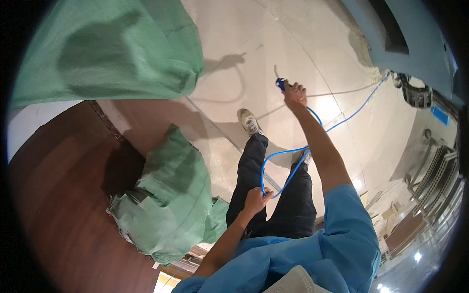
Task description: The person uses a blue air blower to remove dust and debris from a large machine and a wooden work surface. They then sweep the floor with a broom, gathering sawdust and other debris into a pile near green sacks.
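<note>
My right hand is stretched out over the floor, its fingers wrapped round a blue air blow gun with a thin nozzle pointing away from me. From the gun a blue hose loops back toward my body. My left hand, low in front of my legs, is closed on that hose where it bends. Part of the hose crosses behind my right forearm, then runs off to the machine at the far right. Most of the gun's body is hidden by my right hand.
Green woven sheeting covers something large at the far left. A filled green sack leans beside a round brown wooden surface. At the far right stands a blue-grey machine with a black cable chain. Pale tiles form the floor.
</note>
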The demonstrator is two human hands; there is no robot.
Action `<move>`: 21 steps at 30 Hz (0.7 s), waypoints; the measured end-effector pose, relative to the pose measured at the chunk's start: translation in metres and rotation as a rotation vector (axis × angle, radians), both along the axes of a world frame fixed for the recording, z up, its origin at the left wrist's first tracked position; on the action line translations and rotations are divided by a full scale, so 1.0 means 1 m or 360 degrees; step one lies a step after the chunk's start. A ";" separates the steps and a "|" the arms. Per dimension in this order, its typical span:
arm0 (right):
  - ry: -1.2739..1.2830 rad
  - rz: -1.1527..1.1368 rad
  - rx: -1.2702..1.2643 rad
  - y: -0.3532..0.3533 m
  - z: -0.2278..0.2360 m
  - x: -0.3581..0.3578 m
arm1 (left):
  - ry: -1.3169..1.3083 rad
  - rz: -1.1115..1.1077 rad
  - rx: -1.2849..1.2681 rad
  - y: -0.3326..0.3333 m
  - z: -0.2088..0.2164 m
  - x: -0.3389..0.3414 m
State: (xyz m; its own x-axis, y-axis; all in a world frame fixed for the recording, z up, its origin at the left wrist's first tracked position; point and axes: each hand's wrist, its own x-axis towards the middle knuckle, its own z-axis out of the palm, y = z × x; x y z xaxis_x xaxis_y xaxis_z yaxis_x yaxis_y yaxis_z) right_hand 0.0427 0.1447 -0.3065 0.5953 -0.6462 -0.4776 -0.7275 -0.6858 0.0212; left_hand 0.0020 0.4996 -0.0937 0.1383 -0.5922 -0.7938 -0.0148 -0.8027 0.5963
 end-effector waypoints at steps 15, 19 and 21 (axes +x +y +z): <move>-0.0093 0.0859 0.0277 -0.041 0.024 0.275 | 0.0476 0.0494 -0.0135 -0.132 0.079 0.151; -0.0101 0.0814 0.0344 -0.069 -0.005 0.349 | 0.0442 0.0471 -0.0147 -0.168 0.075 0.194; -0.0122 0.0845 0.0322 -0.087 -0.020 0.387 | 0.0351 0.0587 -0.0199 -0.192 0.071 0.214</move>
State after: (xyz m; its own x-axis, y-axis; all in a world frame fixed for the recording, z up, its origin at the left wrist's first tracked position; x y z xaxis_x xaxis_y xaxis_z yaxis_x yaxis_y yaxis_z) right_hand 0.4294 0.0572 -0.3263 0.8512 -0.1497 -0.5031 -0.2766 -0.9425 -0.1877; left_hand 0.2159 0.3075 -0.0224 0.1937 -0.6284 -0.7534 0.3971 -0.6520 0.6459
